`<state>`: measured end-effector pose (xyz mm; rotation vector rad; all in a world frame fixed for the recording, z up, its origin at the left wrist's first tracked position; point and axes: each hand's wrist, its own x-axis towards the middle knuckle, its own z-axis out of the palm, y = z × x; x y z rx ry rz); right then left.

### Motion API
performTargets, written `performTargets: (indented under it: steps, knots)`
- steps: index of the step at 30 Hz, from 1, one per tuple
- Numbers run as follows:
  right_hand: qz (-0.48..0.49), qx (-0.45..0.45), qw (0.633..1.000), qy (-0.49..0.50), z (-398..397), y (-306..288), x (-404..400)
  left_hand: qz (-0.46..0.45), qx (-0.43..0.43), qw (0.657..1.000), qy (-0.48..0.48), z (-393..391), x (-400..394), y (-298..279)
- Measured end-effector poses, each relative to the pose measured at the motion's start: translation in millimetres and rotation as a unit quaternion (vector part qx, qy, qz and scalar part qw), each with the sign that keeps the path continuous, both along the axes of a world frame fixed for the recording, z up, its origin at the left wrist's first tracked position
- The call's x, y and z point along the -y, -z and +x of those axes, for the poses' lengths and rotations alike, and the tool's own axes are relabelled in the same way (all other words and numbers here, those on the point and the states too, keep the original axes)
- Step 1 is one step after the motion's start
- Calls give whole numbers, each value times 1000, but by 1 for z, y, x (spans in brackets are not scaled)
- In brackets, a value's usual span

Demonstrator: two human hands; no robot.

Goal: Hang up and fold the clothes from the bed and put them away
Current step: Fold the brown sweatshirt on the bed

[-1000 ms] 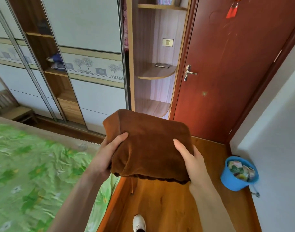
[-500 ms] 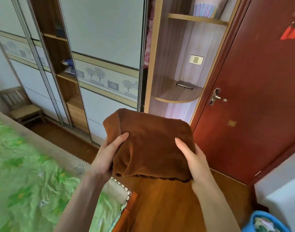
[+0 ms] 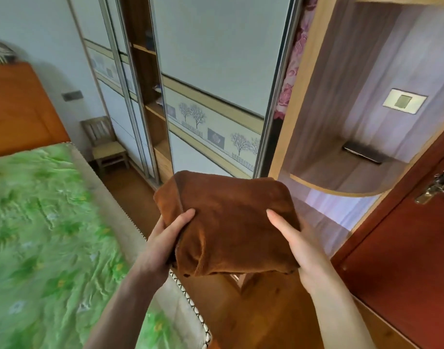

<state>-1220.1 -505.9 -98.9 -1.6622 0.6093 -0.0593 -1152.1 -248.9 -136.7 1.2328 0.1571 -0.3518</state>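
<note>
A folded brown garment [image 3: 231, 217] is held in front of me, above the floor beside the bed. My left hand [image 3: 165, 240] grips its left edge, thumb on top and fingers underneath. My right hand [image 3: 299, 243] grips its right edge the same way. The bed [image 3: 40, 235], covered with a green patterned sheet, lies to my left. Ahead stands the wardrobe [image 3: 216, 71] with sliding doors; a gap between the doors shows wooden shelves [image 3: 150, 79].
An open corner shelf unit [image 3: 341, 182] stands right of the wardrobe, with a dark flat object [image 3: 361, 153] on one shelf. A red-brown door [image 3: 417, 248] with a metal handle is at far right. A small wooden chair [image 3: 106, 144] sits by the headboard [image 3: 17, 109].
My view has swung left and up, from the door toward the wardrobe, and come closer to it. Both hands keep the same hold on the brown garment. The blue bucket has left the view.
</note>
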Motion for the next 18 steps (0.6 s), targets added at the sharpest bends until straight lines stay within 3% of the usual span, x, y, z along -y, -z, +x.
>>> performTargets:
  steps: [7,18]
  knots:
    - [39,18,992,-116,117,8,41,8,-5,998,-58,69,25,-1]
    - [106,39,959,-259,244,8,39,57,39,972,-223,109,34,-22]
